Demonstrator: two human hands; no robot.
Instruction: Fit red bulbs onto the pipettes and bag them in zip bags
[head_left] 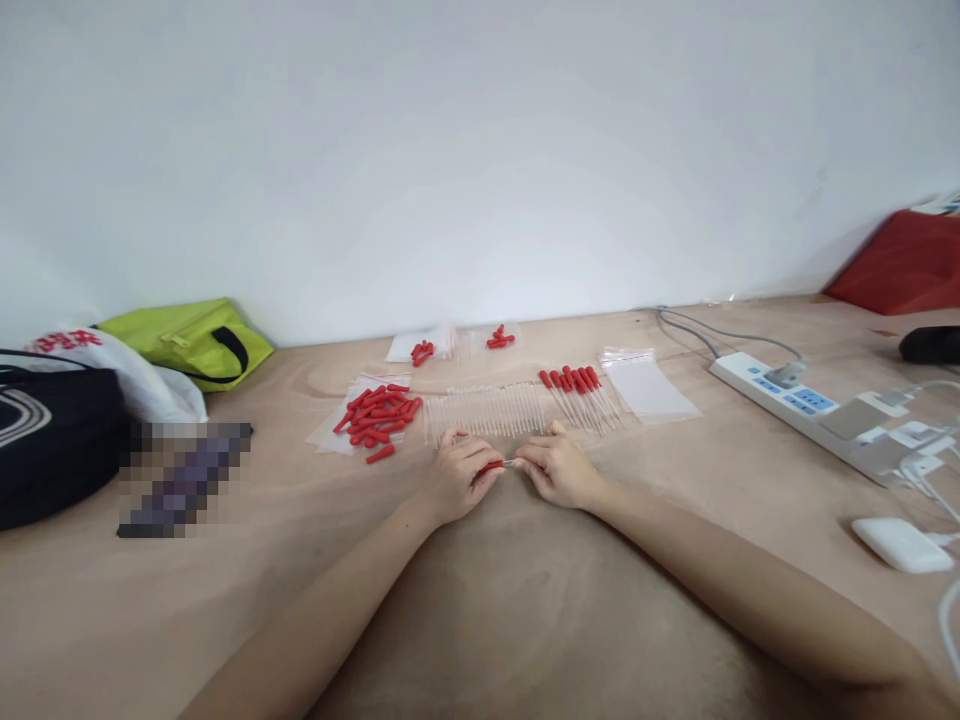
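Note:
My left hand [463, 474] is closed around a red rubber dropper bulb [491, 467]. My right hand [556, 468] pinches a thin glass dropper tube [509, 462], whose end meets the bulb between the two hands; whether it is inside the bulb I cannot tell. Just beyond my hands lies a row of glass tubes [484, 408]. Left of it a pile of red bulbs [375, 412] rests on a clear plastic bag, with one loose bulb [380, 454] in front. To the right, several tubes with red bulbs fitted [581, 392] lie side by side.
Two small bags with red bulbs [422, 352] [500, 338] lie near the wall. A zip bag [651, 385] is at right, before a power strip [802, 410] with chargers and cables. A black bag [56, 440] and a lime-green bag [191, 340] stand at left.

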